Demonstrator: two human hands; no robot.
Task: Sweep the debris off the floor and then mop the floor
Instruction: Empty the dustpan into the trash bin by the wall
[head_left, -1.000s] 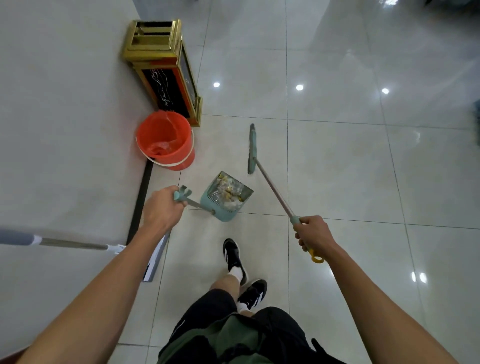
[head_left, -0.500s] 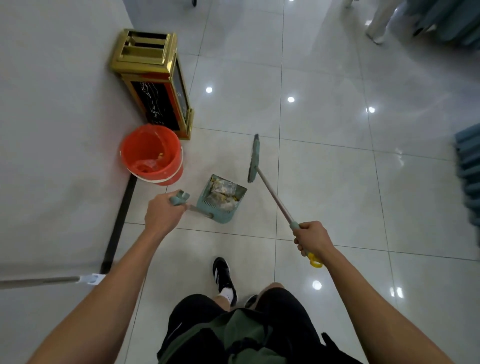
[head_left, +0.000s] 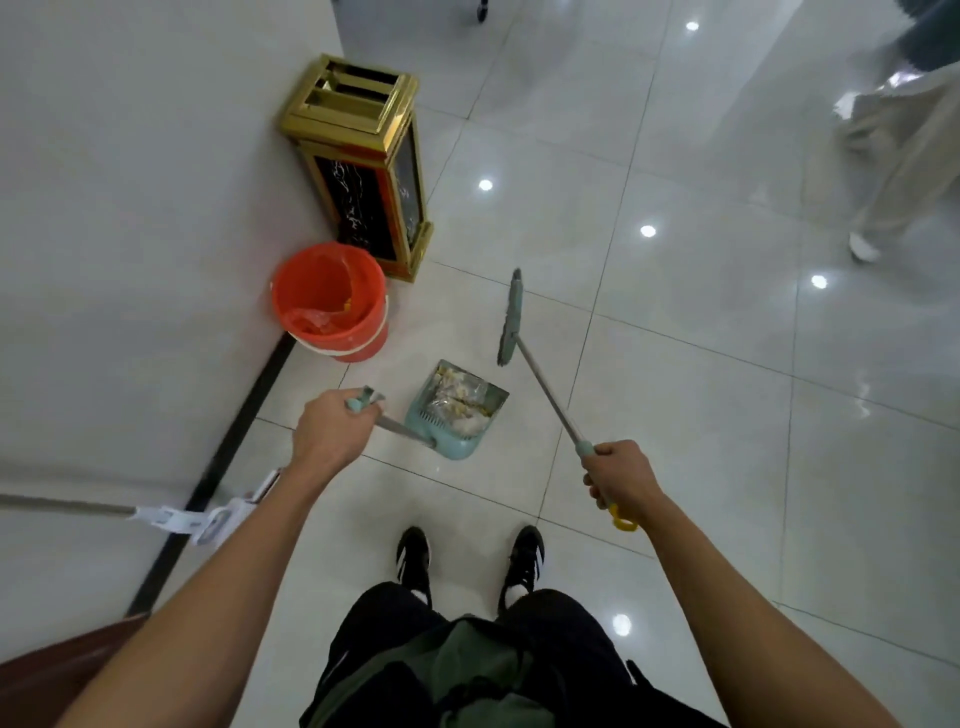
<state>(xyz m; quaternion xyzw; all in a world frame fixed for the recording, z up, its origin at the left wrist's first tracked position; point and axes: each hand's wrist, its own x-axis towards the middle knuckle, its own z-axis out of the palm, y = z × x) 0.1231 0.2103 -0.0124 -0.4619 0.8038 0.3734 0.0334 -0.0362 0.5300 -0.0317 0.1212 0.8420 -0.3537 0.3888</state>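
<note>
Your left hand (head_left: 332, 431) grips loaded dustpan (head_left: 457, 415) handle; orange bucket (head_left: 332, 304) just ahead-left of it. Right hand (head_left: 621, 475) grips broom (head_left: 540, 374), farther off.

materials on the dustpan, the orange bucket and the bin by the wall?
Dustpan: pale teal, matte, moulded comb teeth along its back edge, so probably plastic; its shaft looks like bare metal.
Orange bucket: smooth, slightly glossy plastic by the look, with a thin clear liner bag inside.
Bin: mirror-bright gold frame, likely polished metal; dark white-veined panels look like marble or an imitation.
</note>
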